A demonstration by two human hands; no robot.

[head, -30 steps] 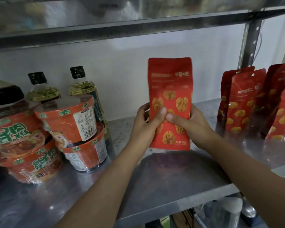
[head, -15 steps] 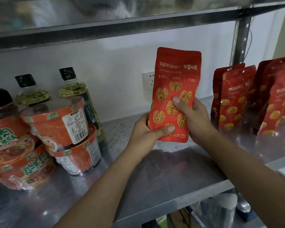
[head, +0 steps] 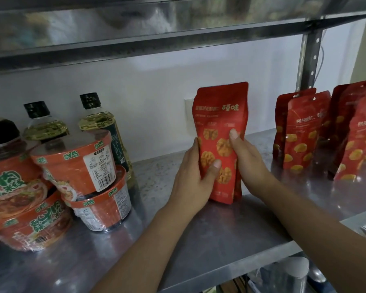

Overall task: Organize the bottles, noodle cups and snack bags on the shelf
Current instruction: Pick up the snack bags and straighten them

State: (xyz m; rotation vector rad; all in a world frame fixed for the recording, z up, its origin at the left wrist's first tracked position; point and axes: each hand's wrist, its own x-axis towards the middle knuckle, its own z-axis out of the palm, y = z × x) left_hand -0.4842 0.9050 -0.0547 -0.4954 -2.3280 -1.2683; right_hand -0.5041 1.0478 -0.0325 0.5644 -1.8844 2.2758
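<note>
Both hands are on the glossy red walnut-print snack pouch (head: 220, 115). It's upright mid-shelf on the brushed steel shelf (head: 209, 240), between the orange film-wrapped noodle cups (head: 76, 163) and the row of red standing snack bags (head: 304, 134), apart from both.

My left hand (head: 188, 178) wraps its left edge, thumb across the front. My right hand (head: 251, 166) pinches the right edge, thumb on the front.

My guess on handling: light, soft slick film, brittle contents. Grip low at the side seams, squeeze gently, gusset down.

Unclear:
- A second edge shows behind the lower right, maybe another bag.
- Can't tell if the base is fully seated.
- My fingers behind are hidden.
- The rightmost bags are cut off.
</note>
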